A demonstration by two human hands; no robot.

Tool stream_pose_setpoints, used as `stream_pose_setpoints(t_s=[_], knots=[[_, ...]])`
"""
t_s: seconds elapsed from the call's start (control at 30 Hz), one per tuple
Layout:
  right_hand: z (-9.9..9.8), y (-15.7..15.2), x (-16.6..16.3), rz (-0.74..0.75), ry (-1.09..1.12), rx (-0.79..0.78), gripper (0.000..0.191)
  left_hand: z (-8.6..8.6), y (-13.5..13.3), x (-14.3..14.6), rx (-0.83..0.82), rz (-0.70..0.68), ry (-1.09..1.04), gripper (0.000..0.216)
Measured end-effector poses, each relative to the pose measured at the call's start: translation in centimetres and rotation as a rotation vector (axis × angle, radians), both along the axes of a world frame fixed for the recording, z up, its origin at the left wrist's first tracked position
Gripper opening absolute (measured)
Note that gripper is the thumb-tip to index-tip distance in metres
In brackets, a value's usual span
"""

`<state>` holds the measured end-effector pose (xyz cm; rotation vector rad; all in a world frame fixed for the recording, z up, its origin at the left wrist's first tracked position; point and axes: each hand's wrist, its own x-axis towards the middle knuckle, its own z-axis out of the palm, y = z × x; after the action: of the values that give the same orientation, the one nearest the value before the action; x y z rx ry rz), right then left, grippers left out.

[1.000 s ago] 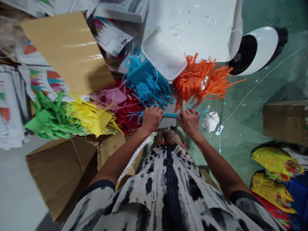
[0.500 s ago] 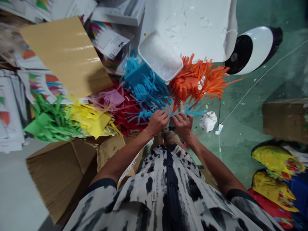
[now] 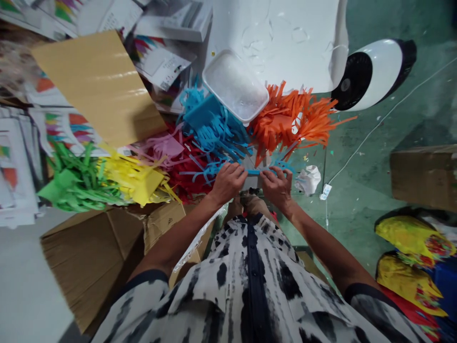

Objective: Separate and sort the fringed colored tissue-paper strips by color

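A blue paper tassel (image 3: 253,172) is stretched level between my two hands, its middle rolled into a narrow band and its fringe spreading out past both sides. My left hand (image 3: 230,182) pinches the band at one end. At the other end, the fingers of my right hand (image 3: 276,185) are closed on it. Just beyond my hands lie a heap of blue fringed paper (image 3: 210,124) and a heap of orange fringed paper (image 3: 291,119). Between these two sits a translucent plastic tub (image 3: 235,85). Red fringed paper (image 3: 187,174) is close to my left hand.
Pink (image 3: 164,147), yellow (image 3: 144,178) and green fringed paper (image 3: 76,181) lie to the left, near a cardboard sheet (image 3: 100,90). An open cardboard box (image 3: 93,257) stands below. On the right are a black-and-white fan (image 3: 374,74), crumpled white paper (image 3: 309,179) and a cable (image 3: 378,126).
My hands have moved farther apart along the blue tassel, so more of its rolled band shows between them. The heaps of fringed paper stay in place.
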<state>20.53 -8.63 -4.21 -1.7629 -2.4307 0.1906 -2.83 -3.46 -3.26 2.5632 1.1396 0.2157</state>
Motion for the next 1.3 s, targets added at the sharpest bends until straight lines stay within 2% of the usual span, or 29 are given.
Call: stream_pose_setpoints(t_s=[0.07,0.13,0.3,0.53,0.67,0.8,0.97,1.07,1.2,1.3], knots=[[0.3,0.2,0.0,0.0,0.002,0.002,0.029,-0.6,0.5,1.3,-0.05,-0.074,0.033,0.021],[0.6,0.5,0.0,-0.006,0.009,-0.005,0.027,-1.1,0.9,1.9,-0.066,-0.089,0.064,0.02],[0.9,1.3,-0.9,-0.039,0.032,-0.028,0.022,-1.1,1.2,1.8,-0.056,-0.072,0.089,0.021],[-0.6,2.5,-1.7,-0.058,0.035,-0.062,0.021,-1.6,1.1,1.7,-0.029,-0.017,0.092,0.021],[-0.7,2.7,-1.3,-0.074,0.037,-0.07,0.022,-2.0,0.9,0.6,-0.024,0.066,0.068,0.028],[0.1,3.3,-1.4,-0.107,0.03,-0.112,0.022,-1.4,1.4,-0.1,-0.047,0.163,0.114,0.027],[1.1,4.1,-2.1,-0.154,0.011,-0.156,0.023,0.2,2.5,0.2,-0.082,0.2,0.162,0.021],[1.1,4.1,-2.0,-0.18,0.034,-0.133,0.021,0.4,2.4,0.3,-0.075,0.226,0.126,0.017],[0.4,3.5,-1.4,-0.17,0.067,-0.038,0.018,-1.0,1.3,-0.1,-0.038,0.092,0.027,0.022],[-0.2,2.7,-1.2,-0.101,0.072,0.024,0.021,-1.9,0.2,-0.4,0.011,0.003,-0.021,0.031]])
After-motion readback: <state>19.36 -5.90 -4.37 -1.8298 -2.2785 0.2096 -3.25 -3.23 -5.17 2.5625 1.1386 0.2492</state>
